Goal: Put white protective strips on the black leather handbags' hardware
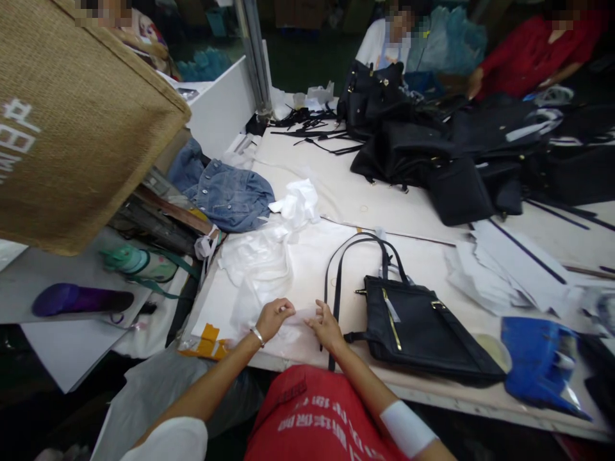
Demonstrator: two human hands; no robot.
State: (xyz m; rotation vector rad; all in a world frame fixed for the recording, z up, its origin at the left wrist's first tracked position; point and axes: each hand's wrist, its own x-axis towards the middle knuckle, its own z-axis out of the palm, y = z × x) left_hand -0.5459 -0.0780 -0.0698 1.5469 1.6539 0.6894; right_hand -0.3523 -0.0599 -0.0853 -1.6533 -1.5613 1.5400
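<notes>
A thin translucent plastic sheet (300,317) stretches between my two hands just above the table's front edge. My left hand (275,318) is closed, pinching the sheet's left side between thumb and fingers. On the other side, my right hand (327,326) has its fingers bent around the sheet's right edge. A black handbag (418,326) with gold zips and long straps lies to the right of my right hand; its strap (337,288) loops close beside the fingers. Beyond my left hand spreads a crumpled heap of white translucent film (259,256).
A denim garment (235,195) lies at back left. Black bags (432,153) are piled at back right, with white papers (514,262) and a blue packet (541,362) nearer. A burlap panel (96,128) juts in at upper left. Co-workers sit across the table.
</notes>
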